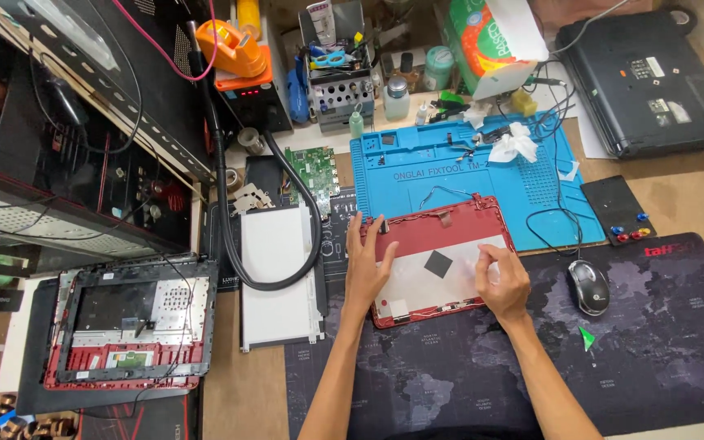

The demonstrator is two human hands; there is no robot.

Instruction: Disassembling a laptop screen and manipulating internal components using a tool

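The red laptop lid shell (437, 261) lies inside-up on the desk, straddling the blue repair mat (458, 175) and the dark desk mat (662, 342). The left hand (366, 265) rests open and flat on its left part, while the right hand (500, 281) pinches closed at its right edge. It looks thin, light and flexible, with loose wires along the far rim, so it is probably best held by its side edges.

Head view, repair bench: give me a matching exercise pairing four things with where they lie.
Things:
1. red laptop lid
2. computer mouse
3. green circuit board
4. closed black laptop

Places:
A. far right corner of the bench
B. under both hands, left hand and right hand
C. left of the blue work mat
D. on the dark desk mat, right of the right hand

Pairs: 1-B, 2-D, 3-C, 4-A
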